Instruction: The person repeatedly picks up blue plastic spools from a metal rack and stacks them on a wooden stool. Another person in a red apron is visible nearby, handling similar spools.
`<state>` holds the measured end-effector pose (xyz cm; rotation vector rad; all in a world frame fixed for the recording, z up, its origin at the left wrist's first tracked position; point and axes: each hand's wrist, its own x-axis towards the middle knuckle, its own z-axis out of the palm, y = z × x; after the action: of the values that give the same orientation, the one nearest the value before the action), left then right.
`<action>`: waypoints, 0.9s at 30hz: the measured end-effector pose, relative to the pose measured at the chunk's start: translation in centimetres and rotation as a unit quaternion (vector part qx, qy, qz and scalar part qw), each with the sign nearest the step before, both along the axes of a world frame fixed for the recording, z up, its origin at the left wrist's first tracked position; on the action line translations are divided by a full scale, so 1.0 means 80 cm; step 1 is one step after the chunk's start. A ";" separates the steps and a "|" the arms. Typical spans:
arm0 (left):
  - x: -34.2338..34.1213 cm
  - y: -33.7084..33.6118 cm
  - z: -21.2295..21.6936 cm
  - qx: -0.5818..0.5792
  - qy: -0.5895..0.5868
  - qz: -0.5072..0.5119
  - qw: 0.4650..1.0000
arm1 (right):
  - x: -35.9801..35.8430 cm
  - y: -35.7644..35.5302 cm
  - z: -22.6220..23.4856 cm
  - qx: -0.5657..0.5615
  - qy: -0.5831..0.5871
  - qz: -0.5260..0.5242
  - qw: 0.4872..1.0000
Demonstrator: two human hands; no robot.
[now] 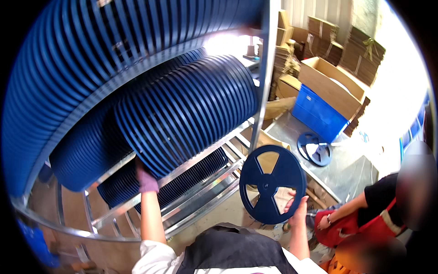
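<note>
In my right hand (299, 209) is a dark blue plastic reel (266, 183) with a small centre hole and wide cut-outs. My fingers and thumb grip its lower right rim, and its flat side faces me. On the left, my left hand (147, 179), pinkish-purple in tone, reaches up to the near end of a long row of blue reels (187, 109) lying on a metal rack (196, 162). Its fingers go behind the end reel and are hidden. The row's reels stand on edge, packed side by side.
More reel rows fill the upper shelf (82, 55) and the lower shelf (196, 176). At right, a metal table (340, 176) carries a loose blue reel (314, 149), a blue crate (319, 112) and an open cardboard box (333, 86). A co-worker in a red apron (335, 228) stands nearby.
</note>
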<state>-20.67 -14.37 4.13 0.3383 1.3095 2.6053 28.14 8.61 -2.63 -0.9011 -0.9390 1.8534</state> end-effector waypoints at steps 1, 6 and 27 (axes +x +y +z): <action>0.022 -0.001 0.005 -0.090 0.093 0.054 0.990 | 0.018 0.003 -0.002 -0.012 0.071 -0.012 0.997; 0.164 -0.006 -0.003 -0.222 0.197 0.219 0.930 | 0.064 0.005 -0.023 -0.034 0.325 -0.042 0.944; 0.323 0.120 -0.017 -0.223 0.386 -0.113 0.888 | 0.070 0.004 0.000 -0.119 0.404 -0.131 0.898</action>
<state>5.16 -4.79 2.77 1.4339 1.8850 1.9215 33.72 8.91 -2.61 -0.2883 -0.0703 1.8639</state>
